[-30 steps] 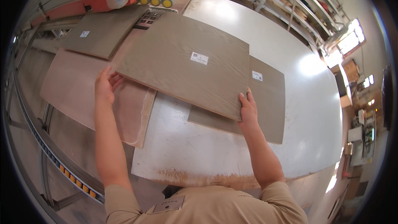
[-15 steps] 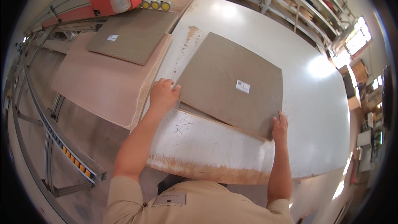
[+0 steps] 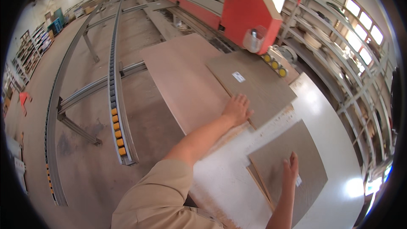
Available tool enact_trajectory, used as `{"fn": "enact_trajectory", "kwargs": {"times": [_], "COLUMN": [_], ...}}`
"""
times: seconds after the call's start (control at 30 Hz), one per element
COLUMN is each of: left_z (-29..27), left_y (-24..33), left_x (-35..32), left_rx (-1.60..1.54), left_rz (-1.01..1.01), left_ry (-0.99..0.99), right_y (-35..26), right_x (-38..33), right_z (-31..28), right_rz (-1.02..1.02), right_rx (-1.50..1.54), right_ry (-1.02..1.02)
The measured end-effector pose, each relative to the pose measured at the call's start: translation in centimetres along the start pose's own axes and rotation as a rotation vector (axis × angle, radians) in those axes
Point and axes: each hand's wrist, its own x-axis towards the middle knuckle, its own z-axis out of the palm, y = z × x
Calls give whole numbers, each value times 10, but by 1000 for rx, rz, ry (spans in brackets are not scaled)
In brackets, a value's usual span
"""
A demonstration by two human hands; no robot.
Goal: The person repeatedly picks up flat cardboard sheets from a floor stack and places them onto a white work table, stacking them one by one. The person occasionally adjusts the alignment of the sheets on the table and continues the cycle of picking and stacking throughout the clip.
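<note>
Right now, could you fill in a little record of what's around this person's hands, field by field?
Left hand: open, at the edge of a grey-brown panel, fingers over its top
Right hand: open, over the stacked panels; contact unclear
Stacked panels: overlapping, on the white table
Pink board: partly under the grey-brown panel
Machine: red, beyond the panels
Rail: orange rollers at its near end

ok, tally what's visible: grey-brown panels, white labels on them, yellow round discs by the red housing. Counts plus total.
Grey-brown panels: 3
White labels: 2
Yellow round discs: 3
Total: 8
</note>
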Motion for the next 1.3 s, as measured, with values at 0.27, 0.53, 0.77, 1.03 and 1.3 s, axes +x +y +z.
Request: {"fn": "enact_trajectory", "kwargs": {"times": [0.27,0.53,0.77,1.03,1.3], "left_z": [-13,25,-7,-19,-26], "left_y": [-13,-64,-60,78,135], "left_x": [-27,19,13,-32,-49], "left_rx": [-631,-863,-1822,-1405,-733], "left_rz": [127,-752,-935,-485,-120], "left_ry": [193,905,233,-179,-287], "right_y": [-30,-44,-3,56,124], "right_x": [134,87,-12,-108,-143], "right_z": [115,56,-21,-138,-208], "right_rz": [238,186,296,477,471], "right_rx": [265,491,353,50,-750], "right_ry": [139,159,276,462,370]}}
